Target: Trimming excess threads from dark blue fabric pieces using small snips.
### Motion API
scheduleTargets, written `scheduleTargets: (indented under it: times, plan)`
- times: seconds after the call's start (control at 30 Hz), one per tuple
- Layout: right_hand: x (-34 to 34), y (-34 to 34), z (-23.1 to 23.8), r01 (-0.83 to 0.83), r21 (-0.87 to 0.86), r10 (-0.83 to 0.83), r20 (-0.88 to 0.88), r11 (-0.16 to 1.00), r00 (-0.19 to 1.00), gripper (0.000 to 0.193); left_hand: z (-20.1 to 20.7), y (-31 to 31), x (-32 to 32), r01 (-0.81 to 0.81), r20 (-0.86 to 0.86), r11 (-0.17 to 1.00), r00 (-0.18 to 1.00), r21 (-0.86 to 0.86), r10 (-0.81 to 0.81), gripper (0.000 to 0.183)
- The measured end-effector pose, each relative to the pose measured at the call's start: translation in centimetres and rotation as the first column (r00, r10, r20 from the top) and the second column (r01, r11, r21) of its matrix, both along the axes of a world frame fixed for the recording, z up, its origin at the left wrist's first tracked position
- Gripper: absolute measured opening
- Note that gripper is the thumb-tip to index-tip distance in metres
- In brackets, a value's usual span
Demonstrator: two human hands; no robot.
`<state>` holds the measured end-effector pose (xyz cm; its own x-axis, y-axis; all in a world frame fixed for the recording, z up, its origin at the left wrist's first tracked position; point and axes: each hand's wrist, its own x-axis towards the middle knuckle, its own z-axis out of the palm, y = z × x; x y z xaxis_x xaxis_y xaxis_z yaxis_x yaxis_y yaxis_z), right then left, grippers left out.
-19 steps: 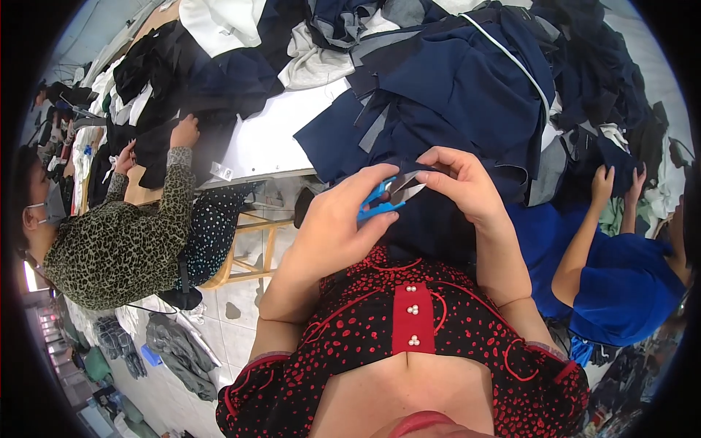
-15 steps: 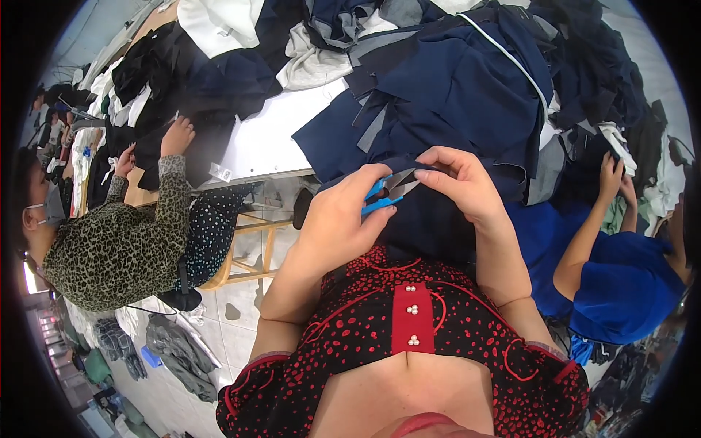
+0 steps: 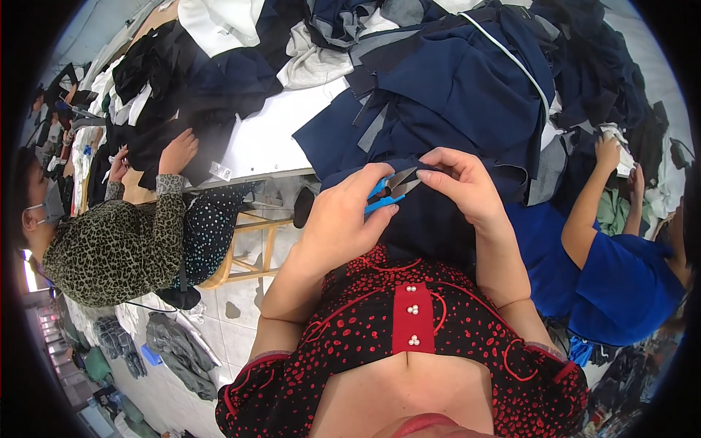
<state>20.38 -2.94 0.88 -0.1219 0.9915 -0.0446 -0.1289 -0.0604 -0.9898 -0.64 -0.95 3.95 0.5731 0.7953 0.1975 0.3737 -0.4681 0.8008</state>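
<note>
My left hand (image 3: 343,212) is closed around a pair of blue-handled thread snips (image 3: 390,196), with their pointed metal blades apart and aimed at my right hand. Navy cloth (image 3: 420,226) hangs below both hands, in front of my body. At the blade tips, my right hand (image 3: 467,182) pinches the upper edge of this cloth between thumb and fingers. Whether the blades touch the cloth or a thread is too small to make out.
A white table (image 3: 274,131) ahead bears a heap of navy cloth pieces (image 3: 460,87). On the left a person in a leopard-print top (image 3: 117,248) handles black cloth; on the right one in blue (image 3: 628,285) handles white cloth. A wooden stool (image 3: 252,248) stands left.
My hands, the snips and the cloth have hardly moved. The left co-worker's hands have shifted slightly, and the right co-worker's hands have moved apart at the white cloth.
</note>
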Motion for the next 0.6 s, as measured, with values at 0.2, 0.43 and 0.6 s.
scheduleTargets:
  times: [0.2, 0.43, 0.6]
  plan:
    - [0.1, -0.1, 0.1, 0.009, -0.009, -0.009, -0.018, 1.0, 1.0, 0.013, 0.0, -0.1, 0.1, 0.006, 0.004, 1.0, 1.0, -0.006, -0.006, 0.037]
    - [-0.2, -0.4, 0.5, 0.022, 0.029, -0.022, -0.003, 0.999, 1.0, 0.013, -0.5, -0.2, 0.4, 0.011, 0.023, 0.998, 1.0, -0.059, -0.009, 0.036]
    - [0.2, -0.5, -0.1, -0.003, 0.023, 0.004, -0.045, 1.0, 0.999, 0.013, -1.7, 0.2, 0.3, 0.134, 0.273, 0.932, 0.961, -0.338, -0.039, 0.036]
